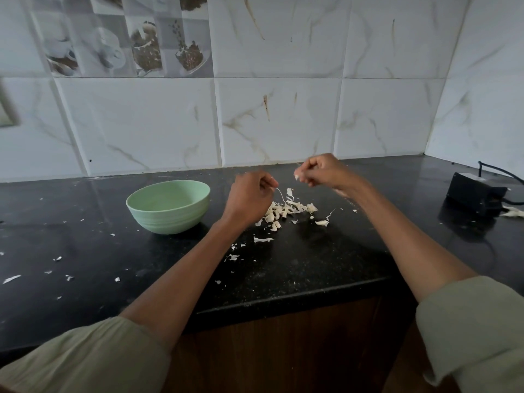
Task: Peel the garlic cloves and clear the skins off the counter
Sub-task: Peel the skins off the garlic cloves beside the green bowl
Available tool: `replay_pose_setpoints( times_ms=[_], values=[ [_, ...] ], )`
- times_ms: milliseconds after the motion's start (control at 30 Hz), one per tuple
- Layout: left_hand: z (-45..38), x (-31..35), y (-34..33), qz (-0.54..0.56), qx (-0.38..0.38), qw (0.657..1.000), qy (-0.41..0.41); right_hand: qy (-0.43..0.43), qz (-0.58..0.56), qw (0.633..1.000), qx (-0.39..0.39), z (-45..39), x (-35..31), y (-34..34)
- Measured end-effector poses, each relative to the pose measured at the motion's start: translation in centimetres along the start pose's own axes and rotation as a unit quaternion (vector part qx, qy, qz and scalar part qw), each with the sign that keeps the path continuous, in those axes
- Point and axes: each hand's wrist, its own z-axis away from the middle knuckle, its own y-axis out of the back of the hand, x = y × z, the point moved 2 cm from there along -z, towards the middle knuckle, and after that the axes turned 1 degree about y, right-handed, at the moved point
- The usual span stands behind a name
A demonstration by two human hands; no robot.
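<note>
Rolled beige sleeves sit nearest, both forearms reaching over counter (312,268) front edge; dark wood cabinet face below. Counter: black speckled stone, glossy, ends at tiled wall behind and at corner on right. Left hand (251,198) curled, pinching thin skin strip (281,195) that hangs toward garlic pile (279,212). Right hand (321,171) curled round a pale clove (297,177), mostly hidden by fingers. Both hands raised above pile, apart from each other. Pile: cream cloves w/ papery curled skins, mid-counter. Green bowl (169,205), matte, ribbed base, just left of left hand; inside not visible. Skin flecks (58,258) scattered left and front. Black box (476,195) w/ cable far right, partly cut off.
</note>
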Motion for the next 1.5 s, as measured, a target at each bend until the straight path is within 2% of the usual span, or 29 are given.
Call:
replay_pose_setpoints(
  times_ms=[67,100,133,200,233,367,467,533,633,867,1300,1400,1500],
  values=[
    [-0.1,-0.1,0.1,0.000,0.000,1.000,-0.001,0.003,-0.074,0.997,0.015,-0.1,-0.2,0.3],
    [-0.1,-0.2,0.1,-0.001,0.000,1.000,0.000,-0.006,-0.034,0.999,-0.004,-0.2,0.1,0.0],
    [0.0,-0.1,0.1,-0.003,0.001,1.000,-0.001,-0.024,0.066,0.997,-0.041,-0.2,0.7,-0.5],
    [-0.1,-0.2,0.3,-0.008,0.003,1.000,-0.005,-0.072,0.231,0.965,-0.105,-0.2,1.6,-1.4],
    [-0.1,-0.2,0.2,-0.007,0.003,1.000,-0.007,-0.078,0.248,0.959,-0.113,-0.2,1.7,-1.4],
    [0.1,-0.1,0.2,0.000,0.001,1.000,0.001,-0.050,0.169,0.979,-0.097,0.4,1.0,-1.6],
    [0.1,-0.1,0.4,0.038,0.005,0.999,0.009,-0.026,-0.027,0.997,-0.074,1.0,0.0,-1.6],
    [0.0,0.2,0.4,0.076,0.001,0.997,0.015,-0.021,-0.177,0.976,-0.122,1.1,-1.1,-1.7],
    [-0.1,0.5,0.8,0.148,-0.001,0.988,0.037,0.003,-0.254,0.946,-0.202,1.5,-2.4,-2.5],
    [-0.1,0.9,1.9,0.261,0.013,0.963,0.057,0.037,-0.275,0.942,-0.187,1.7,-3.2,-2.5],
    [0.1,0.7,1.5,0.401,-0.078,0.906,0.107,0.111,-0.107,0.985,-0.078,1.8,-4.0,-2.4],
    [0.0,0.6,1.5,0.446,-0.096,0.880,0.134,0.126,-0.091,0.985,-0.080,1.8,-4.2,-2.4],
    [-0.1,0.3,1.3,0.449,-0.078,0.878,0.147,0.144,-0.084,0.981,-0.095,1.9,-4.3,-2.7]
  ],
)
